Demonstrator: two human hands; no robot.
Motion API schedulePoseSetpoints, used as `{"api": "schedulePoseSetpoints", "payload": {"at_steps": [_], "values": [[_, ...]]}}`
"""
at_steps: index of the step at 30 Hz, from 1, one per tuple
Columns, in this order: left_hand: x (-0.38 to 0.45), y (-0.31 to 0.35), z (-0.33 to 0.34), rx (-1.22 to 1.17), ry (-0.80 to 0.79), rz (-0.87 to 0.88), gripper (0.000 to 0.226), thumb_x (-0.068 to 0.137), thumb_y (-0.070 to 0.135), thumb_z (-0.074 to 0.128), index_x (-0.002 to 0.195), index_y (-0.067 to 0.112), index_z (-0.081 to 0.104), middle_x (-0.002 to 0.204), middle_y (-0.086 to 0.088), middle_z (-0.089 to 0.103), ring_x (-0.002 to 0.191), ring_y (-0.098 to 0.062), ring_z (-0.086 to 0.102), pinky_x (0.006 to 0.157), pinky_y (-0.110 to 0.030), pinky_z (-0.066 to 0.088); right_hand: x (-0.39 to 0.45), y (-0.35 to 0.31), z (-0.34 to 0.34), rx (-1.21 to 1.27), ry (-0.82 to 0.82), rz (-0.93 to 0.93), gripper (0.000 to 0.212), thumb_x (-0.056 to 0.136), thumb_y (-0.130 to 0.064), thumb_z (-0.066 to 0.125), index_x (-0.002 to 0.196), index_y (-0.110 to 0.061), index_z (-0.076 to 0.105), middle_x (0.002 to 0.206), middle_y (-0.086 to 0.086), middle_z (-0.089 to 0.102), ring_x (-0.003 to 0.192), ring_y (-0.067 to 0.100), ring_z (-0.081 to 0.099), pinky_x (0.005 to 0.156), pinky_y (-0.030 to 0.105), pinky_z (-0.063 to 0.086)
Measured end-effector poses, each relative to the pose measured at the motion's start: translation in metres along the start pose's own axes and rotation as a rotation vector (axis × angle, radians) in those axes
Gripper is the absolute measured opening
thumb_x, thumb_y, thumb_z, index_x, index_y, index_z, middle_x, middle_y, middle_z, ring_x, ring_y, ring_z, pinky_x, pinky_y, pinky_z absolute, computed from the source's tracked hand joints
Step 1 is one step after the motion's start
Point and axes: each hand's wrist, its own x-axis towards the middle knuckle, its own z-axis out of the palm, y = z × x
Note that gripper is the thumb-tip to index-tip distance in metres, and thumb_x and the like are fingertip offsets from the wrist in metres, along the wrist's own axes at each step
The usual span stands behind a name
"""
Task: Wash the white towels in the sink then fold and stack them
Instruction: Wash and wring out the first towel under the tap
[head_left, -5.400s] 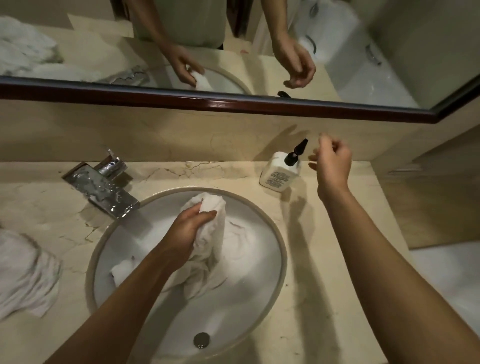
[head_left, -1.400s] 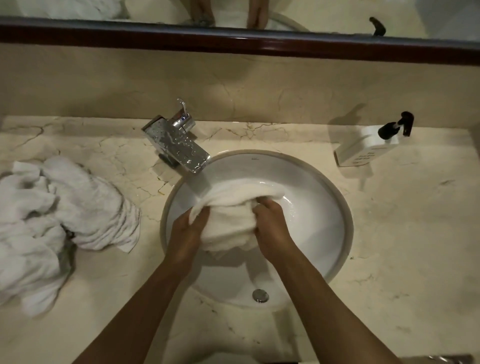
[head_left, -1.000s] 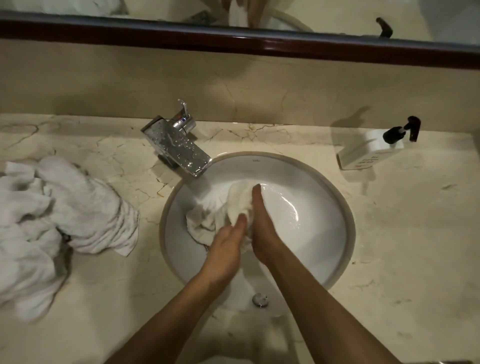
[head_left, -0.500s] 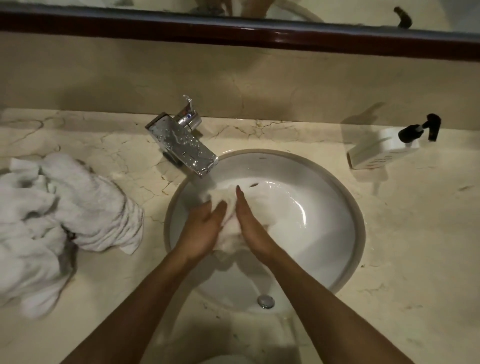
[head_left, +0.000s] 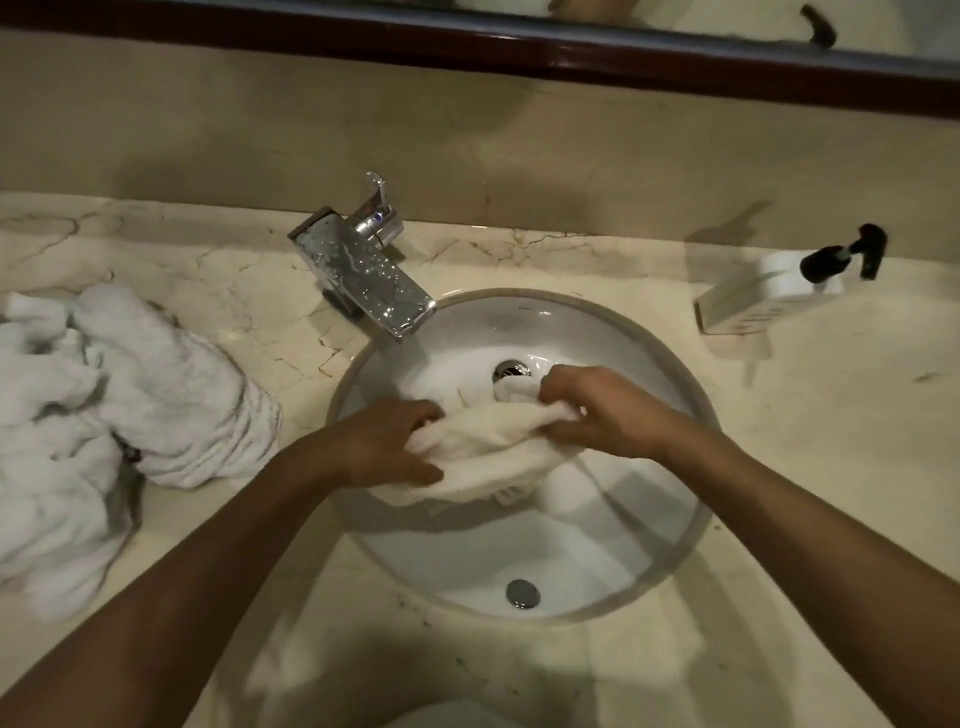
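While bottle (head_left: 763, 296) print blurs, both hands' fingers (head_left: 415, 415) clench the towel (head_left: 488, 447).

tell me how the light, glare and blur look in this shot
Head view: dim, warm light; glare spots on the wet tap and the sink rim; the soap bottle is smeared by motion blur; wide-angle bending curves the counter; both hands' grip on the towel stays fairly sharp.

both hands (head_left: 387, 441) clenched, arms fwd, apart
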Motion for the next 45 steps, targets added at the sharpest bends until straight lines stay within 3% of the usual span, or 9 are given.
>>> {"api": "schedulePoseSetpoints", "payload": {"at_steps": [5,10,14,21,25,29,34,39,45], "values": [[0.023,-0.027,0.037,0.175,0.126,-0.173,0.068,0.072,0.073,0.065,0.111,0.017,0.072,0.104,-0.006,0.073,0.093,-0.021,0.068,0.08,-0.031,0.051,-0.033,0.011,-0.019,0.049,0.324,0.023,0.039,0.077,-0.036,0.048,0.092,-0.008,0.072,0.093,0.001,0.069,0.087,0.018,0.062,0.075,0.032,0.047],[0.027,-0.015,0.04,-0.298,0.549,-0.201,0.027,0.081,0.042,0.066,0.085,0.016,0.073,0.084,0.0,0.071,0.093,-0.024,0.067,0.076,-0.029,0.047,-0.043,0.028,0.009,0.18,0.045,0.339,0.02,0.089,-0.032,0.064,0.097,-0.017,0.051,0.09,0.008,0.062,0.082,0.027,0.059,0.069,0.038,0.042],[0.029,0.029,0.039,-0.452,0.472,-0.192,0.029,0.085,0.039,0.06,0.088,0.015,0.074,0.084,0.001,0.073,0.084,-0.016,0.067,0.075,-0.027,0.051,-0.029,0.01,0.051,0.522,-0.25,0.551,0.064,0.076,-0.051,0.079,0.127,-0.024,0.052,0.1,-0.001,0.063,0.087,0.013,0.061,0.077,0.029,0.05],[0.034,0.034,0.031,-0.812,0.528,-0.164,0.02,0.087,0.025,0.068,0.104,0.017,0.074,0.102,-0.002,0.076,0.1,-0.023,0.07,0.091,-0.035,0.055,-0.022,-0.039,0.057,1.008,0.473,0.542,0.021,0.102,-0.025,0.051,0.103,-0.013,0.069,0.093,0.002,0.075,0.089,0.023,0.07,0.075,0.036,0.054],[0.028,0.047,0.07,-0.847,0.576,-0.082,0.031,0.092,0.025,0.054,0.12,0.015,0.065,0.112,-0.001,0.07,0.107,-0.015,0.062,0.092,-0.024,0.048,-0.016,-0.092,0.076,0.989,0.42,0.49,0.03,0.102,-0.03,0.046,0.122,-0.019,0.066,0.118,-0.003,0.071,0.113,0.013,0.065,0.096,0.027,0.05],[0.01,0.067,0.098,-0.843,0.491,-0.044,0.017,0.106,0.026,0.046,0.113,0.021,0.061,0.099,0.009,0.063,0.09,-0.005,0.061,0.072,-0.013,0.051,0.014,-0.095,0.071,1.511,0.414,0.719,0.034,0.107,-0.035,0.043,0.106,-0.015,0.07,0.092,-0.002,0.076,0.084,0.008,0.072,0.067,0.017,0.054],[0.052,0.041,0.059,-1.109,0.514,-0.223,0.031,0.101,0.032,0.044,0.088,0.014,0.066,0.085,-0.003,0.066,0.096,-0.025,0.061,0.079,-0.028,0.049,0.021,-0.133,0.1,1.166,0.527,0.675,0.037,0.104,-0.04,0.045,0.121,-0.015,0.067,0.104,0.0,0.073,0.096,0.012,0.066,0.082,0.027,0.052],[0.038,0.057,0.097,-0.856,0.497,-0.154,0.032,0.102,0.043,0.042,0.095,0.022,0.065,0.096,0.006,0.069,0.099,-0.013,0.066,0.086,-0.029,0.051,0.036,-0.088,0.089,1.38,0.485,0.8,0.036,0.107,-0.031,0.04,0.126,-0.005,0.057,0.103,0.008,0.063,0.101,0.022,0.057,0.083,0.038,0.05],[0.066,0.023,0.06,-1.128,0.449,-0.298,0.039,0.106,0.035,0.041,0.092,0.014,0.071,0.099,-0.012,0.073,0.106,-0.029,0.067,0.092,-0.032,0.049,0.036,-0.123,0.11,1.439,0.427,0.707,0.034,0.108,-0.03,0.04,0.13,-0.013,0.06,0.119,0.006,0.07,0.116,0.016,0.064,0.102,0.027,0.049]]}}
